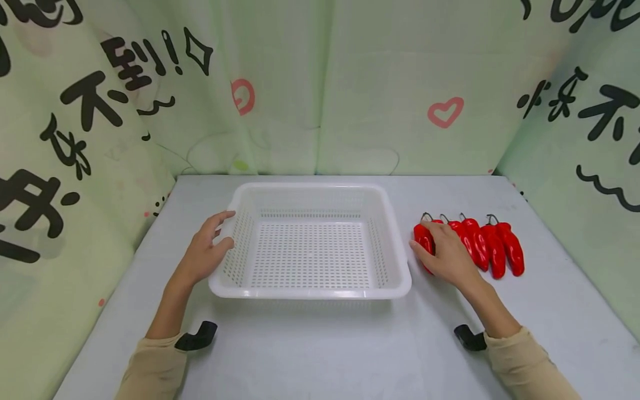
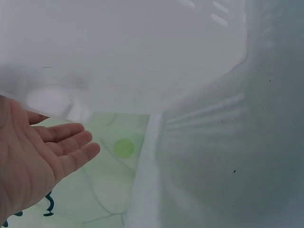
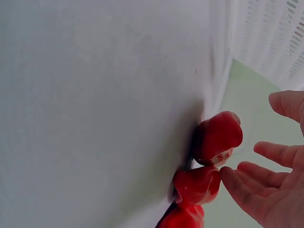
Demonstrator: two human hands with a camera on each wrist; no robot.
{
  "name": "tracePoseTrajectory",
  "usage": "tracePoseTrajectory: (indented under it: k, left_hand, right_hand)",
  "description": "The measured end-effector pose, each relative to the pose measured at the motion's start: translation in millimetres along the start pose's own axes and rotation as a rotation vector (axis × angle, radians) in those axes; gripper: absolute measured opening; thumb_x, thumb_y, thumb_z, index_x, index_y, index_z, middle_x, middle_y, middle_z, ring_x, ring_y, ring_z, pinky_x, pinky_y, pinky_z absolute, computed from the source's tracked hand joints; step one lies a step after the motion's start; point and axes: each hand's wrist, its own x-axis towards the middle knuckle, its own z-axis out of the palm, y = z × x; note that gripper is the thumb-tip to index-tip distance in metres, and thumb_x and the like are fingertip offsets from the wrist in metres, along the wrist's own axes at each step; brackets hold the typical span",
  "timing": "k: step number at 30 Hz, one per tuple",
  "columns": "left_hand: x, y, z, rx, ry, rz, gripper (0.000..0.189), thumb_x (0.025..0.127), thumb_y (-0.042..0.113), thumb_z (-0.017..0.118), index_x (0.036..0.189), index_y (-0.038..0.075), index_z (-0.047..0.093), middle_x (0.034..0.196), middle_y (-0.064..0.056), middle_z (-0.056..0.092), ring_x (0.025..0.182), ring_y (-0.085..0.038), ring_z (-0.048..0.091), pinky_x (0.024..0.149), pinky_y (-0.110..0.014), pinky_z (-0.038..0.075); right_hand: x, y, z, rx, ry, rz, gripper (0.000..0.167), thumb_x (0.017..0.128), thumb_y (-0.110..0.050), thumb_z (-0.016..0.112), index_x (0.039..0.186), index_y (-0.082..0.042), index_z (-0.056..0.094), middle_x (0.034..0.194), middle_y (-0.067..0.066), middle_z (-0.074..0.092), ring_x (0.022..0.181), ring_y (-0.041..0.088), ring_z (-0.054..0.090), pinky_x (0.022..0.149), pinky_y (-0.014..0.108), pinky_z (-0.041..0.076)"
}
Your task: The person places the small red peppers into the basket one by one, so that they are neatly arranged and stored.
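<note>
A white perforated plastic basket (image 1: 310, 293) stands in the middle of the table. At its left rim is my left hand (image 1: 204, 253), thumb and index fingertip against the edge. The left wrist view shows the other fingers (image 2: 71, 145) of that hand fairly straight beside the basket wall. My right hand (image 1: 450, 256) reaches over the left end of a row of shiny red peppers, its thumb near the leftmost pepper (image 1: 423, 238). In the right wrist view the fingers (image 3: 242, 190) are extended, one fingertip right at the second pepper (image 3: 197, 185), with thumb apart from the end pepper (image 3: 218, 137).
Several red peppers with dark curved stems lie side by side right of the basket, the outermost pepper (image 1: 511, 250) farthest right. A white cloth covers the table (image 1: 310, 350). Pale green printed curtains (image 1: 370, 111) enclose the back and both sides.
</note>
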Motion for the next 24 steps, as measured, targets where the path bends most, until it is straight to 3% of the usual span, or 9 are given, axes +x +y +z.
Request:
tracePoseTrajectory:
  k: [11,24]
  left_hand:
    - [4.0,-1.1,-12.5,-0.012,-0.103,0.008,0.063,0.094,0.004,0.052,0.155,-0.002,0.035,0.158,-0.026,0.036,0.145,-0.047,0.035,0.116,-0.066,0.033]
    - [14.3,-0.7,-31.4,-0.018,-0.244,0.023,0.067,0.092,0.003,0.057,0.155,-0.002,0.035,0.15,-0.027,0.045,0.139,-0.045,0.043,0.115,-0.063,0.037]
  right_hand:
    - [9.5,-0.5,3.8,-0.079,-0.094,0.037,0.076,0.089,-0.028,0.074,0.149,0.005,0.041,0.149,0.036,0.039,0.132,0.057,0.042,0.093,0.073,0.048]
    - [14.6,-1.8,8.7,-0.114,-0.118,0.029,0.074,0.086,-0.022,0.076,0.146,0.006,0.045,0.145,0.035,0.042,0.127,0.054,0.046,0.091,0.069,0.053]
